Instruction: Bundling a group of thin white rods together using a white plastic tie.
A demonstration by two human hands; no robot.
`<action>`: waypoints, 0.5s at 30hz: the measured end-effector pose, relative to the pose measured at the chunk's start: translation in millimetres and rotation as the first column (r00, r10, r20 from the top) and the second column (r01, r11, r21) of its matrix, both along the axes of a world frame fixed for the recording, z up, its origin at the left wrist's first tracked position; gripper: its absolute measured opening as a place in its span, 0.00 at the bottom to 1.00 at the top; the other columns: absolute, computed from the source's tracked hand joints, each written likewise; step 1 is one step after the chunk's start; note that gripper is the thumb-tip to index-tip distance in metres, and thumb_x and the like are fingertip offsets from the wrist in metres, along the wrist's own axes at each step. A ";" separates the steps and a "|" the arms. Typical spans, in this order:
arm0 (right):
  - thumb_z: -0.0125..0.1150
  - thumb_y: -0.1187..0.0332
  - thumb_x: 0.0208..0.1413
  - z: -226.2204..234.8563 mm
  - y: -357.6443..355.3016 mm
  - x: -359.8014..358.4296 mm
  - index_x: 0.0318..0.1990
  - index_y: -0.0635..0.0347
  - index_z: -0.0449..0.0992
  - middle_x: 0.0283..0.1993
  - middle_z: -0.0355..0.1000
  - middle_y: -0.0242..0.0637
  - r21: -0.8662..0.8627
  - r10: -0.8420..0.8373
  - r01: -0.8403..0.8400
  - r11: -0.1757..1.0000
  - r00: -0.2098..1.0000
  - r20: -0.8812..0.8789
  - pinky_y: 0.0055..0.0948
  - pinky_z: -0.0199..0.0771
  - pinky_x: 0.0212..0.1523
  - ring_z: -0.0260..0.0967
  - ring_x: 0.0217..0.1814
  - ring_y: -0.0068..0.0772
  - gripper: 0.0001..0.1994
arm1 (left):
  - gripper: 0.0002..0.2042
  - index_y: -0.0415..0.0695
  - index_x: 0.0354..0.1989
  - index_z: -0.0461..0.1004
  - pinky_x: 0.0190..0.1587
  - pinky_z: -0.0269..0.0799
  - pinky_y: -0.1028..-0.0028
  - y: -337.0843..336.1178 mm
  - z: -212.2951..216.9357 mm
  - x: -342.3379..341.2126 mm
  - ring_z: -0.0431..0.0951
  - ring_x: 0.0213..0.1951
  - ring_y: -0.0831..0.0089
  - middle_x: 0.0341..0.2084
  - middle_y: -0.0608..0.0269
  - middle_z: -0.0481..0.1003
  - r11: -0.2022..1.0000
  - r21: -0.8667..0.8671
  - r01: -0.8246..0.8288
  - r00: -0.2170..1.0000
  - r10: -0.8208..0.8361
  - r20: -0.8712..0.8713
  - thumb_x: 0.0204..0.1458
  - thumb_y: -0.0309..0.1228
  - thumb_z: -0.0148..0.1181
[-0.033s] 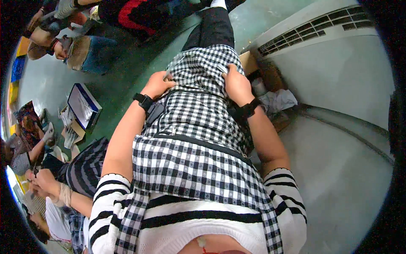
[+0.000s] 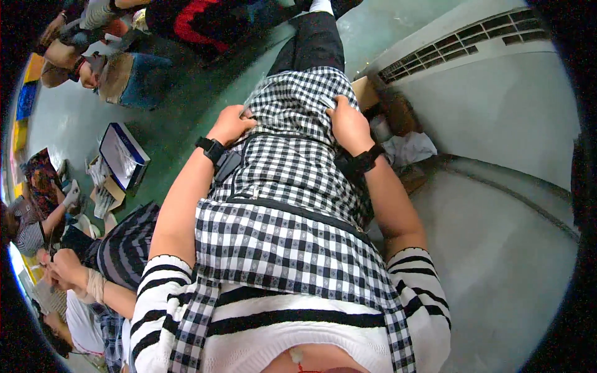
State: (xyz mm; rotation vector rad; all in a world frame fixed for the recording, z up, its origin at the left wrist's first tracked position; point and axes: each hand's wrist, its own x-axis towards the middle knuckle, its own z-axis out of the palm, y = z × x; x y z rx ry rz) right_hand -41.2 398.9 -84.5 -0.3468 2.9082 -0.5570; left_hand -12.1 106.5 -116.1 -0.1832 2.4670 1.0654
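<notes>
My left hand [image 2: 231, 124] is closed in a pinch above my lap, its thumb pointing inward. A thin, see-through, plastic-looking edge [image 2: 247, 110] shows at its fingertips. Across from it my right hand [image 2: 349, 125] is closed too, with a small pale, shiny edge [image 2: 327, 102] showing between thumb and fingers. Whether both edges belong to one clear sheet I cannot tell. Beneath both hands a black-and-white checked apron [image 2: 286, 165] covers my lap, crossed by dark zips. Black bands circle both wrists.
To the right stands a grey panel [image 2: 497, 93] with a slotted grille, and cardboard [image 2: 365, 93] and white crumpled plastic [image 2: 413, 148] lie beside my right arm. On the left floor are a blue-edged box [image 2: 122, 155] and several people, one person's hands [image 2: 67, 268] close by.
</notes>
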 end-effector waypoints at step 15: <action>0.45 0.66 0.58 64.2 30.2 -39.1 0.41 0.58 0.66 0.32 0.70 0.55 -0.187 -0.299 0.253 0.949 0.910 -0.288 0.49 0.68 0.32 0.68 0.35 0.61 0.08 | 0.11 0.37 0.34 0.74 0.34 0.71 0.72 -3.7 75.2 -5.6 0.76 0.30 0.69 0.27 0.57 0.75 0.936 0.318 -0.154 0.857 0.286 -0.429 0.43 0.30 0.59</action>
